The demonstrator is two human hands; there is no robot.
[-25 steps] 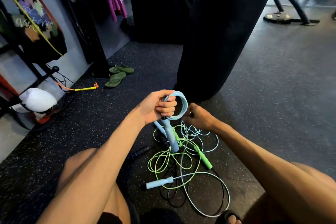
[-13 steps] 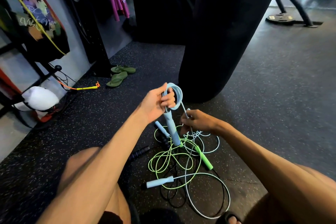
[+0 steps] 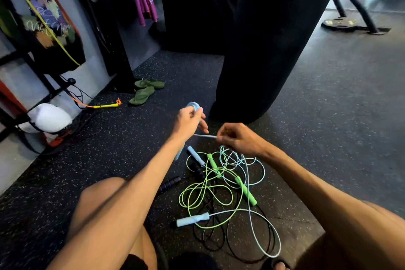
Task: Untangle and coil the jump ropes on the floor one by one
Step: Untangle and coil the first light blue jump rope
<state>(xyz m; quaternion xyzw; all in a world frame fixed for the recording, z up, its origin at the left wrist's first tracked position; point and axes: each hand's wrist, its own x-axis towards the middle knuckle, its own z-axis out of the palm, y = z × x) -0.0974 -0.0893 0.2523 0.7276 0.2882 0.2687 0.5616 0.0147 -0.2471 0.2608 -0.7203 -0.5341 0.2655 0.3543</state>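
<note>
Blue rope, coiled part (image 3: 193,106): small bundle of loops held above the floor at scene centre, just near of the punching bag's base; mostly hidden by the fingers around it.
Blue rope, free run (image 3: 205,136): short taut span between the two hands, then trailing down into the pile.
Blue handles: one (image 3: 192,219) on the floor at the near side of the pile; another (image 3: 196,155) further off, below the hands.
Green rope (image 3: 206,193): loops crossing the blue cord in several places; green handle (image 3: 245,190) lying to the right.
Black rope (image 3: 215,239): beneath both, handle (image 3: 168,183) to the left.
Risk, snag: blue cord appears threaded through green loops; a hard pull would likely drag the whole pile and tighten it.
Risk, slip: the coil sits in a partial grip; loops could spring loose if the fingers ease.
Left hand (image 3: 188,119): raised, closed around the coil, two fingers partly extended.
Right hand (image 3: 237,139): lower, knuckles up, pinching the cord close to the left hand.
Forearms: converging from the near edge over bent knees.
Surroundings: punching bag (image 3: 269,39) far centre; green sandals (image 3: 145,91) far left.
</note>
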